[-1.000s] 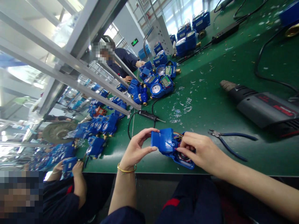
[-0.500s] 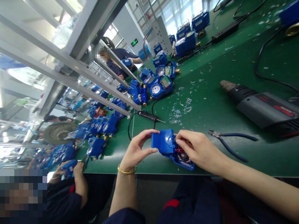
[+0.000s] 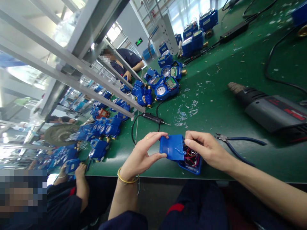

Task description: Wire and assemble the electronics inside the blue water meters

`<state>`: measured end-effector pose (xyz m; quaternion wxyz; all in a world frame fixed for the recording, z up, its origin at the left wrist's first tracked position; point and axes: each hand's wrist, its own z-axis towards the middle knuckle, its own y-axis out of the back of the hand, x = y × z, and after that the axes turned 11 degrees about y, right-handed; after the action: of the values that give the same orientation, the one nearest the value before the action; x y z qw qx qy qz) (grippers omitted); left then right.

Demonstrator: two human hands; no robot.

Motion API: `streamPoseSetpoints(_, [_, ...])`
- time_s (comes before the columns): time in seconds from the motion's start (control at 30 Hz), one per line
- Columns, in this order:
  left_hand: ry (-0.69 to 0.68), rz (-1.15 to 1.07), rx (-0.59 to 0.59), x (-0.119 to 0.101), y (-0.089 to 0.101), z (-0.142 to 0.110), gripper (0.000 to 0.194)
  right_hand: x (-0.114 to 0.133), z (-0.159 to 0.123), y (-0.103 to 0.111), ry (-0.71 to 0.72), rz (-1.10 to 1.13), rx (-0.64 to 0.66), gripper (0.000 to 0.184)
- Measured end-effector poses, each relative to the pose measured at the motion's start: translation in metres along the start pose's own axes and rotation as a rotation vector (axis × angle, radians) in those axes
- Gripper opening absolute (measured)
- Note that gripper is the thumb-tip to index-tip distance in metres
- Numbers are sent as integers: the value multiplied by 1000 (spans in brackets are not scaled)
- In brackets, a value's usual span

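My left hand (image 3: 141, 156) pinches the blue plastic meter case (image 3: 172, 147) between thumb and fingers, holding it over the green desk (image 3: 211, 76). My right hand (image 3: 208, 149) grips the case's other side, fingers curled near the red and black wires (image 3: 192, 158). Pliers (image 3: 236, 155) lie just beside that hand, with a power tool (image 3: 268, 110) farther off.

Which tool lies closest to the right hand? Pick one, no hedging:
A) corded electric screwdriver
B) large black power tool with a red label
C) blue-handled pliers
C: the blue-handled pliers lie just beyond the right hand in the view, with only a short stretch of green bench mat between them.
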<state>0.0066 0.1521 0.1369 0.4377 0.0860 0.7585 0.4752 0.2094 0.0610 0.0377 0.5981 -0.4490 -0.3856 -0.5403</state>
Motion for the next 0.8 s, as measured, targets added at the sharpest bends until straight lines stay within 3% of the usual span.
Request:
streamPoseSetpoints(0.23, [-23,-49,8,1,1,5,53,-10,-1,5,5,193,-216,36])
streamPoseSetpoints(0.33, [34,-134,-20,8,0,3,51,-11,0,11,-31,172,-224,36])
streamPoseSetpoints(0.47, [86,-249,-46,19,0,0,50,-10,0,17,-48,-65,-162,37])
streamPoseSetpoints(0.63, [117,-390,-74,28,-2,-2,50,-5,-6,17,58,-524,-131,33])
streamPoseSetpoints(0.8, [138,-462,-76,35,-2,-5,51,-8,-10,28,35,-542,-89,35])
